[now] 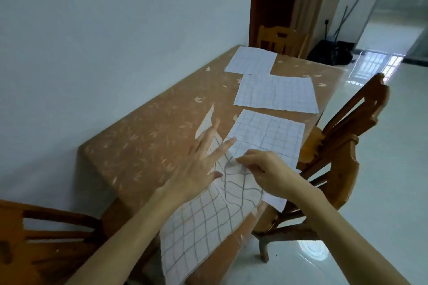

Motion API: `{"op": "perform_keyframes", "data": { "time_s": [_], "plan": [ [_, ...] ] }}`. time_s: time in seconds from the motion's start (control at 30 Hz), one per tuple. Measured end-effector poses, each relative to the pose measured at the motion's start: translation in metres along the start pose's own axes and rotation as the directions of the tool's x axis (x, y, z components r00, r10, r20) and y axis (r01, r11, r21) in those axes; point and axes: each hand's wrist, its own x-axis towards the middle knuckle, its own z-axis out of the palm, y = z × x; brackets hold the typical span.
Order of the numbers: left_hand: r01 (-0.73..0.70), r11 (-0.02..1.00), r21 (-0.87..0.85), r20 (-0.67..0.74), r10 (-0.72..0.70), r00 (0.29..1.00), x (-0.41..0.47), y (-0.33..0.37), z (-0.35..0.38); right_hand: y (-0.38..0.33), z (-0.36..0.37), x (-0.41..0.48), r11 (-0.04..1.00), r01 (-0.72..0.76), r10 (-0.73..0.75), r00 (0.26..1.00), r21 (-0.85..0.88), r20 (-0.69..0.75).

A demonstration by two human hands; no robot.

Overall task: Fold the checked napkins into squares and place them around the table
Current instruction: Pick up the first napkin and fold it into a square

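Left hand (pixel 199 164) lay spread flat on the nearest checked napkin (pixel 208 213); right hand (pixel 261 169) pinched its edge; aligning corners would square the fold.

Two bare forearms were seen, no sleeves worn up to the frame edge. Left hand (pixel 200 164) and right hand (pixel 266 172) were ungloved; nails were kept short. Some motion blur was noted.

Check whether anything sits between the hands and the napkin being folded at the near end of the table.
Nothing visible does. The left hand lies spread flat on the near napkin and the right hand pinches its raised edge. The next napkin lies just beyond, partly under that edge, not over it.
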Motion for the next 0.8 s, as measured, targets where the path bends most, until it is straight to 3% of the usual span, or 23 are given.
{"op": "perform_keyframes", "data": {
  "time_s": [0.07, 0.17, 0.33, 0.5, 0.6, 0.7, 0.8],
  "plan": [
    [-0.115, 0.993, 0.003, -0.045, 0.115, 0.992, 0.021, 0.006, -0.007, 0.0, -0.022, -0.009, 0.999, 0.02, -0.022, 0.998, -0.027, -0.065],
    [-0.156, 0.988, -0.001, -0.084, 0.155, 0.984, 0.05, 0.006, -0.018, 0.003, -0.055, -0.025, 0.999, 0.036, -0.039, 0.975, -0.014, -0.218],
    [-0.109, 0.993, -0.043, -0.103, 0.104, 0.989, 0.083, 0.014, -0.049, 0.021, -0.101, -0.045, 0.987, 0.055, 0.019, 0.892, 0.15, -0.452],
    [-0.046, 0.99, -0.136, -0.093, 0.034, 0.995, 0.102, 0.022, -0.083, 0.031, -0.131, -0.055, 0.98, 0.122, 0.007, 0.766, 0.157, -0.643],
    [0.001, 0.973, -0.233, -0.031, -0.009, 0.999, 0.108, 0.028, -0.101, 0.026, -0.152, -0.057, 0.969, 0.191, -0.02, 0.687, 0.154, -0.726],
    [-0.034, 0.966, -0.255, 0.003, 0.036, 0.999, 0.11, 0.037, -0.119, 0.014, -0.177, -0.057, 0.951, 0.276, -0.062, 0.616, 0.141, -0.785],
    [-0.054, 0.938, -0.343, -0.09, 0.024, 0.996, 0.112, 0.051, -0.142, 0.001, -0.202, -0.055, 0.902, 0.381, -0.058, 0.573, 0.203, -0.817]
  ]
}}
